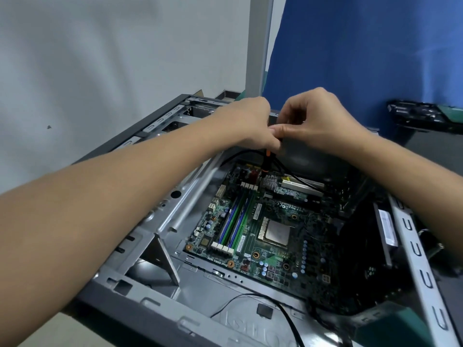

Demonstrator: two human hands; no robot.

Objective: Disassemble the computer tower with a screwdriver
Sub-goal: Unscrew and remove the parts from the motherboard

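Note:
The computer tower lies on its side with the panel off, and the green motherboard is exposed inside. My hands meet over the far end of the board. My left hand grips the handle of a screwdriver. Its black and orange lower part points down at the board's far edge. My right hand has curled fingers and pinches the top of the same handle. The hands hide the handle, and the tip is lost among black cables.
A bare CPU and RAM sticks sit on the board. A loose black cable crosses the case's near edge. A blue partition and a grey post stand behind. A black part lies far right.

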